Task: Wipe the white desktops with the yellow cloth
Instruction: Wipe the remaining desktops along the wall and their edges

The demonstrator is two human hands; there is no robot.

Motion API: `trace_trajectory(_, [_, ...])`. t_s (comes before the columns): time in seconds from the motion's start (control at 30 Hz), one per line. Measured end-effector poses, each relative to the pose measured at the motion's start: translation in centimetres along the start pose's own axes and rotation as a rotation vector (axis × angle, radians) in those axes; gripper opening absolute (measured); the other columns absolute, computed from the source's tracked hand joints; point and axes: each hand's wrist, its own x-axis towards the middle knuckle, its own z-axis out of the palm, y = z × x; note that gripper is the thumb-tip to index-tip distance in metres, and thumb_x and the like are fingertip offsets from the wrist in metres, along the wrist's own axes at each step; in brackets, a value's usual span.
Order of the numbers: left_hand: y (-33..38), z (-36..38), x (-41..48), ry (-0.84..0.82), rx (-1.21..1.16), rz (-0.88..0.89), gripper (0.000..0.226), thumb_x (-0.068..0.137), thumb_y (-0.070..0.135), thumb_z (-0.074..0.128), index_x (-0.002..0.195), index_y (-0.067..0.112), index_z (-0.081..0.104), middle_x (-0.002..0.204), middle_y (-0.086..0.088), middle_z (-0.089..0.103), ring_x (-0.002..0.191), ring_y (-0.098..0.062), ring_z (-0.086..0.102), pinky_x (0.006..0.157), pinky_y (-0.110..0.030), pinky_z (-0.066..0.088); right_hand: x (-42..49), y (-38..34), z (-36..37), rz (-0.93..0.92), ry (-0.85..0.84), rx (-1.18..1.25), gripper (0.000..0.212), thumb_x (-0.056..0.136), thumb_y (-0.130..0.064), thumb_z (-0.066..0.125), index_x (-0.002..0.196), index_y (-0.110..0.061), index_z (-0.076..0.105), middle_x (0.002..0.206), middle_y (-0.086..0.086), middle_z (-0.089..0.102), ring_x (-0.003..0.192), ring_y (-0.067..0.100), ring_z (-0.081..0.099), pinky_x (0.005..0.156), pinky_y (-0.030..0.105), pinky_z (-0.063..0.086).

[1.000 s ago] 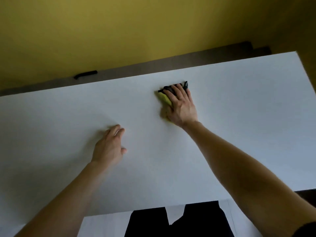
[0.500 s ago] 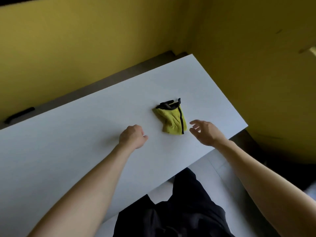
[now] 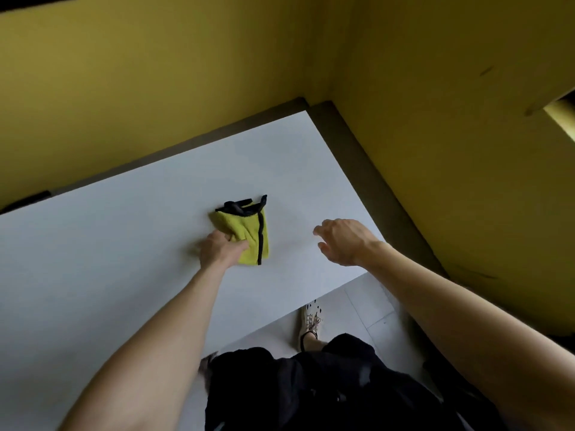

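**Cloth take-up: left hand on cloth, right hand clear**

Clock directions are read on the desk plane, with 12 o'clock pointing away from the person.

**Near field.** A black garment (image 3: 311,384) and one shoe (image 3: 311,321) on the floor (image 3: 357,306) sit at 6 o'clock, below the near edge of the desk (image 3: 109,290). Both bare forearms reach over that edge.

**Hands.** The left hand (image 3: 221,251) is the nearer of the two to the cloth (image 3: 252,230) and is in contact with it. Its fingers curl at the cloth's left edge and the thumb lies across the near-left part, which reads as a grip on the fabric. Motion blur hides how much fabric is gathered. The right hand (image 3: 343,241) is at 3 o'clock from the cloth and apart from it, near the desk's right edge. Its fingers are loosely bent and separated, and it holds nothing. Whether it touches the desk cannot be told.

**Cloth.** It is folded into a compact pad and lies on the right half of the desk, at 1 o'clock from the left hand. Its long axis runs 12 to 6, marked by a black hem (image 3: 260,234) along its right side. Black trim bunches at the far end.

**Far field.** Bare desk runs on to the far right corner. A dark gap (image 3: 367,181) separates it from the wall (image 3: 155,88).

**Assessment.** The next stroke probably falls to the left hand. A pull toward 9 o'clock would carry the pad broadside across the wide surface there. A grip at one corner may let the fold open, and a flat palm on the pad would keep it together.
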Motion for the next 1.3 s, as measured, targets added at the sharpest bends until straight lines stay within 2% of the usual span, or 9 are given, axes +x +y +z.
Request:
trace_trajectory(0.2, [4.9,-3.6,-4.5,0.137,-0.004,0.125,0.039,0.081,0.028,0.082,0.108,0.027,0.054,0.103,0.007,0.067,0.093,-0.025,0.064,0.074,-0.033,0.046,2.6,2.5,-3.2,-0.144,0.124,0.137,0.053,0.108,-0.027,0.057,0.16,-0.023,0.049,0.156,0.004,0.055,0.135,0.032,0.06,0.106,0.046,0.055])
trace_trajectory(0.4, [8.8,-8.8,-5.4,-0.012,0.154,0.434,0.045,0.086,0.022,0.086,0.115,0.041,0.058,0.108,0.012,0.066,0.097,-0.019,0.068,0.083,-0.041,0.06,7.1,-0.6,-6.7,-0.324,0.219,0.225,0.11,0.089,-0.047,0.083,0.173,-0.031,0.013,0.177,0.002,0.029,0.163,0.025,0.025,0.129,0.048,0.027])
trace_trajectory(0.57, [11.1,-9.6,-2.7,-0.142,-0.076,0.459,0.051,0.077,0.018,0.099,0.119,0.032,0.074,0.108,0.001,0.074,0.105,-0.026,0.074,0.096,-0.037,0.059,6.7,1.1,-6.0,-0.099,0.071,0.639,0.039,0.085,-0.036,0.083,0.118,-0.022,0.07,0.115,0.001,0.074,0.106,0.027,0.068,0.091,0.043,0.057])
trace_trajectory(0.77, [15.8,-5.3,1.8,-0.307,-0.124,0.627,0.027,0.087,0.02,0.09,0.109,0.027,0.077,0.104,0.0,0.08,0.101,-0.03,0.076,0.094,-0.047,0.061,4.2,4.6,-4.5,0.116,0.144,0.897,0.035,0.08,-0.039,0.089,0.098,-0.026,0.062,0.094,-0.004,0.067,0.086,0.022,0.065,0.071,0.036,0.053])
trace_trajectory(1.0, [19.6,-0.9,5.9,0.0,0.186,0.661,0.029,0.101,0.031,0.075,0.127,0.021,0.067,0.123,0.004,0.071,0.114,-0.017,0.067,0.094,-0.032,0.054,6.8,12.5,-5.5,0.502,0.462,0.794,0.032,0.089,-0.019,0.074,0.106,-0.021,0.047,0.084,0.008,0.066,0.07,0.032,0.063,0.053,0.038,0.046])
trace_trajectory(1.07, [19.6,0.2,7.1,0.097,0.238,0.678,0.029,0.103,0.03,0.071,0.129,0.019,0.066,0.126,0.0,0.069,0.116,-0.022,0.066,0.093,-0.035,0.055,8.6,12.9,-4.1,0.509,0.605,0.713,0.039,0.09,-0.005,0.065,0.119,-0.016,0.043,0.096,0.015,0.067,0.077,0.04,0.065,0.062,0.048,0.055])
trace_trajectory(1.13, [19.4,1.7,8.4,0.185,0.296,0.684,0.032,0.103,0.028,0.07,0.132,0.016,0.066,0.127,-0.006,0.066,0.119,-0.028,0.064,0.095,-0.042,0.055,10.6,12.4,-1.0,0.386,0.558,0.645,0.068,0.089,0.001,0.063,0.151,-0.01,0.037,0.134,0.023,0.064,0.116,0.048,0.063,0.093,0.056,0.057])
trace_trajectory(1.2, [19.3,3.4,9.5,0.256,0.33,0.718,0.032,0.1,0.025,0.07,0.131,0.014,0.066,0.124,-0.009,0.064,0.119,-0.033,0.063,0.096,-0.044,0.055,11.9,11.8,2.5,0.162,0.382,0.54,0.087,0.1,-0.025,0.067,0.172,-0.017,0.019,0.173,0.016,0.035,0.158,0.042,0.033,0.126,0.06,0.034])
trace_trajectory(1.3, [19.9,5.7,11.3,0.355,0.307,0.801,0.026,0.098,0.019,0.07,0.123,0.012,0.069,0.119,-0.009,0.064,0.112,-0.035,0.064,0.096,-0.047,0.056,12.8,11.8,5.3,0.099,0.379,0.526,0.09,0.098,-0.07,0.06,0.169,-0.022,0.033,0.178,0.004,0.027,0.166,0.033,0.019,0.133,0.053,0.023])
